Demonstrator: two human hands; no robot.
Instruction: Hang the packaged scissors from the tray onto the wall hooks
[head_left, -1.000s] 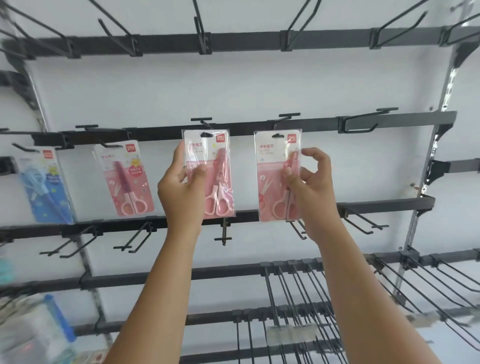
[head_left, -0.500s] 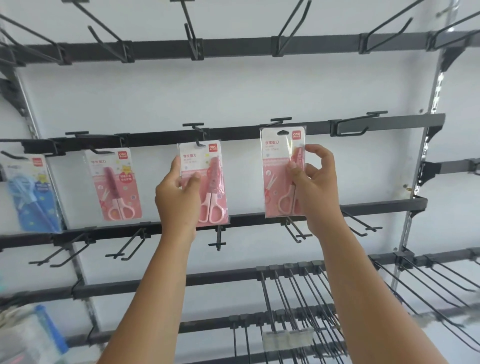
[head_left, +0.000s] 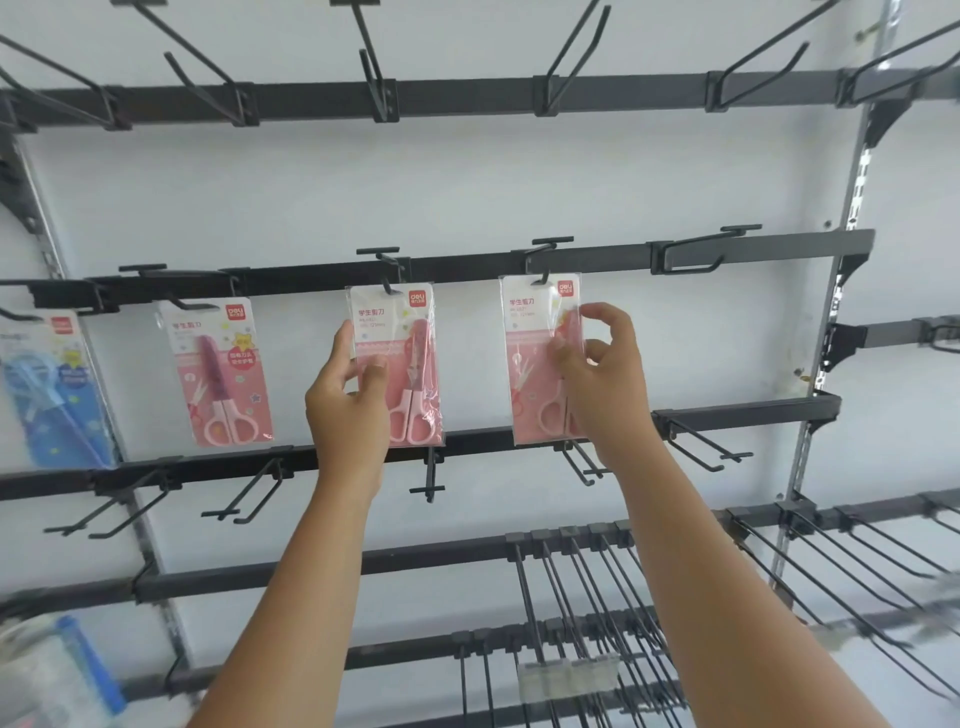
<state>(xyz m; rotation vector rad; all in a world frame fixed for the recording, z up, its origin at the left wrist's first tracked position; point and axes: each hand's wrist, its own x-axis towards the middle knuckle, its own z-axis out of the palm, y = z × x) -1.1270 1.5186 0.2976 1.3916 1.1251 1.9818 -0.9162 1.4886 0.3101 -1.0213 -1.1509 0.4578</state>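
Left hand (head_left: 347, 397) and right hand (head_left: 597, 384) each pinch a pink pack (head_left: 396, 332) (head_left: 535, 332) on rail hooks (head_left: 387, 278).

bare hook (head_left: 691, 254) rightward, protruding hooks (head_left: 696, 441) below

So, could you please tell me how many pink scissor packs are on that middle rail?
3: one hanging free at the left, one in the left hand at centre, one in the right hand further right.

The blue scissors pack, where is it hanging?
The blue plastic scissors pack hangs at the far left edge of the head view, on the middle dark rail, just left of a pink scissors pack with nobody touching it.
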